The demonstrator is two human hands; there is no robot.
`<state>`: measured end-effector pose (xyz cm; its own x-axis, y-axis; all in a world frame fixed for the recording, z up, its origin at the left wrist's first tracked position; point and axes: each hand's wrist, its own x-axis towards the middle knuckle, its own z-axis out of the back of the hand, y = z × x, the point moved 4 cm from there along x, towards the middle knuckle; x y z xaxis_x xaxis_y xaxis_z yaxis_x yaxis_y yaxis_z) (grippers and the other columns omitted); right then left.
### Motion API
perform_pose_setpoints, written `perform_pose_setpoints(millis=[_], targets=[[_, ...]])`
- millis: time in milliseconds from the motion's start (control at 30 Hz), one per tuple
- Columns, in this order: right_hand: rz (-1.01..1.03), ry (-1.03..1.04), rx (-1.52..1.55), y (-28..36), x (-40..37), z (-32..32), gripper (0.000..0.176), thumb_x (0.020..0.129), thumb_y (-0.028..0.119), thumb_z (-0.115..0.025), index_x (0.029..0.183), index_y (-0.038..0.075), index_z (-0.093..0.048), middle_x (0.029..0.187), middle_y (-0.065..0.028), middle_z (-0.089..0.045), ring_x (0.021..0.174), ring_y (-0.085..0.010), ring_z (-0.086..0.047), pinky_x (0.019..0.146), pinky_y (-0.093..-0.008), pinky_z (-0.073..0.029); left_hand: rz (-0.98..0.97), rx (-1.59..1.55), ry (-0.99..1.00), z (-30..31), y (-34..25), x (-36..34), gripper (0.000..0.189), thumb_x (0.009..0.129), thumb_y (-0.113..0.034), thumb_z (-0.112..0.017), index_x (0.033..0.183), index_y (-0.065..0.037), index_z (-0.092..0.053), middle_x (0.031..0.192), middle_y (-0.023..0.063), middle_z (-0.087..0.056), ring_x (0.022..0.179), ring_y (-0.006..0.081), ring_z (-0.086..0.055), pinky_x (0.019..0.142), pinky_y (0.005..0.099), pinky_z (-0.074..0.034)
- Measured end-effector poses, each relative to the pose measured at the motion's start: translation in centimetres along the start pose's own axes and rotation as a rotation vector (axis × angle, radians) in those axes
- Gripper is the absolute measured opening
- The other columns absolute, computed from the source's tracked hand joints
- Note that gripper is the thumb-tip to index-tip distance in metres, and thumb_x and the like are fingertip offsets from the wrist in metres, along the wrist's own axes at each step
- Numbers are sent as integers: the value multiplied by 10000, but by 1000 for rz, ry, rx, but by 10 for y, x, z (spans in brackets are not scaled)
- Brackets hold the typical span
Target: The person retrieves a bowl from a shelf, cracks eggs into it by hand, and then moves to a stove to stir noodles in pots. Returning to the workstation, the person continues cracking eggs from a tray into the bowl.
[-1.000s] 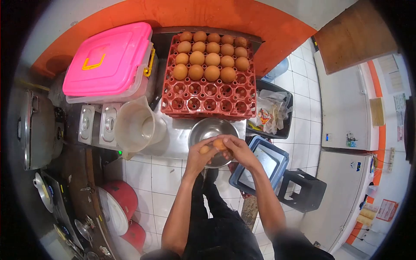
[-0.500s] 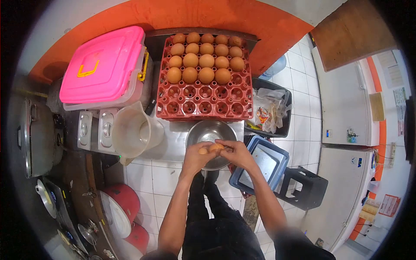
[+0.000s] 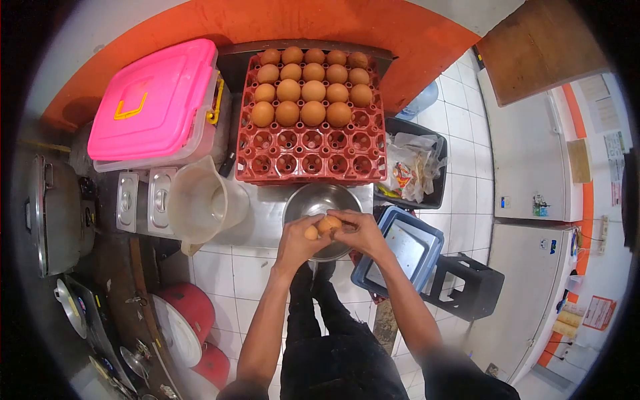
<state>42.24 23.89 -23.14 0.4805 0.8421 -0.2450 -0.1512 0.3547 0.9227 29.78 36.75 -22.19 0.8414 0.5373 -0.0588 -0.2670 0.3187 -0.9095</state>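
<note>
Over the steel bowl [image 3: 303, 200], my left hand [image 3: 297, 241] and my right hand [image 3: 363, 235] meet with fingers curled. A brown egg [image 3: 329, 224] sits between the fingertips of both hands. My left hand also keeps a second egg [image 3: 311, 233] against its palm side. Just beyond the bowl, a red plastic egg tray [image 3: 312, 152] holds rows of brown eggs [image 3: 288, 89] at the back, while its two front rows show bare cups. The bowl rests on a steel surface [image 3: 263, 217], its near part overlapped by my hands.
Left of the bowl stands a cloudy plastic jug [image 3: 200, 207], near lidded steel containers [image 3: 127, 200] and a pink-lidded box [image 3: 153, 100]. On the right are a dark bin [image 3: 437, 193] with plastic wrappers, a blue-grey tub [image 3: 433, 243] and a black stool [image 3: 483, 290].
The egg between my hands has tilted up and shows more of its shell, with my fingers shifted around it. The view has moved slightly.
</note>
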Motion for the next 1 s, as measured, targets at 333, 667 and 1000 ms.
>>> perform_pose_setpoints(millis=[333,667,1000], targets=[[-36,26,128,-23,4,-5,458,806,44,-681,1264,57,-687,1075,-101,-681,905,-139,-654,823,-268,-530,21,-29,38,0,14,-3,374,756,-147,-779,1092,8,-723,944,189,-725,855,299,-721,779,348,-560],[447,5,-412,45,-5,22,392,794,8,-693,1180,72,-691,1149,-110,-623,1083,-312,-603,920,-382,-510,-127,206,47,33,-22,-1,417,760,-103,-754,1173,-76,-705,1142,102,-677,951,304,-689,831,373,-558],[293,-61,-670,-8,30,-24,419,799,146,-707,1212,89,-663,1250,-127,-611,1195,-339,-558,1011,-440,-469,61,184,-313,55,-7,-27,389,780,-41,-735,1166,-26,-692,1085,145,-685,965,320,-685,852,390,-545]])
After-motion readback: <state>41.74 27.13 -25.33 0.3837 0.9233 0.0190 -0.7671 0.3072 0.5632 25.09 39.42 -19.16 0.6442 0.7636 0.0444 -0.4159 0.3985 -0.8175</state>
